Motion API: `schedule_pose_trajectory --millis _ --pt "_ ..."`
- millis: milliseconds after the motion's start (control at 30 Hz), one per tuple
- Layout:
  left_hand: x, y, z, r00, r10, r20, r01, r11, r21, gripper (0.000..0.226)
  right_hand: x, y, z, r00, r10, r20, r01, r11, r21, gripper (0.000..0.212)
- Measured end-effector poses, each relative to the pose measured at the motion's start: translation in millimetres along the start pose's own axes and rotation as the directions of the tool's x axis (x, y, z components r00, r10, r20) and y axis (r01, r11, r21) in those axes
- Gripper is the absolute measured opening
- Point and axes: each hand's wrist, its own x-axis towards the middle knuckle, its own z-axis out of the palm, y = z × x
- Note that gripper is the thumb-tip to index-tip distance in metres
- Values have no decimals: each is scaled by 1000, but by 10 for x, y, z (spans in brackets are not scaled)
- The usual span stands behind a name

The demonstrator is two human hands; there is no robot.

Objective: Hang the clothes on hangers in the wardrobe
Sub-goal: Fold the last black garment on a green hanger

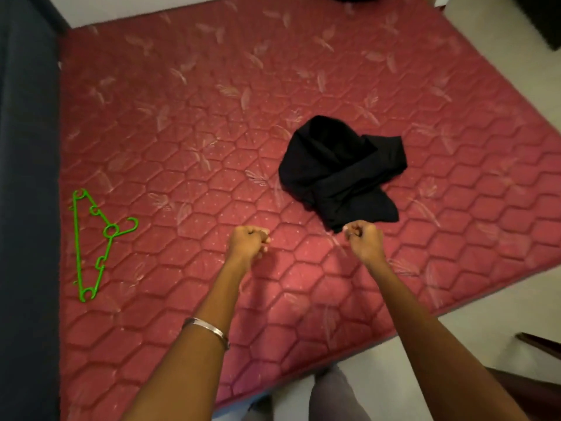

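both hands, left hand [247, 243] and right hand [362, 237], clenched (fingers grasping nothing) near black garment [337, 174], green hanger [94, 238] apart.

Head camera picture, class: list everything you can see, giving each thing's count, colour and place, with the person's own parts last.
mattress: one, red quilted with a pale leaf print, fills most of the view
garment: one, black, crumpled on the mattress right of centre
hanger: one, green plastic, flat on the mattress near its left edge
floor: pale, at right and bottom
bangle: one, silver, on the left wrist
left hand: fingers curled, holding nothing
right hand: fingers curled, at the garment's near edge
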Motion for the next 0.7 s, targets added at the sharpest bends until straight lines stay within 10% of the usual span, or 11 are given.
schedule_pose_trajectory --millis 233,400,567,700 --pt "833 470 997 967 -256 14 250 929 -271 16 1675 380 -96 869 484 105 -471 744 474 27" --pt "1249 687 1575 957 -289 -17 267 906 -328 17 2439 253 -5 746 539 390 -655 491 575 58" --pt "1491 766 1657 970 -177 -166 128 954 -272 16 2687 152 218 780 624 58 -519 592 617 45" --pt "1581 1069 1529 986 19 -168 -64 963 -263 21 2344 -186 106 955 292 -46 -166 657 735 58"
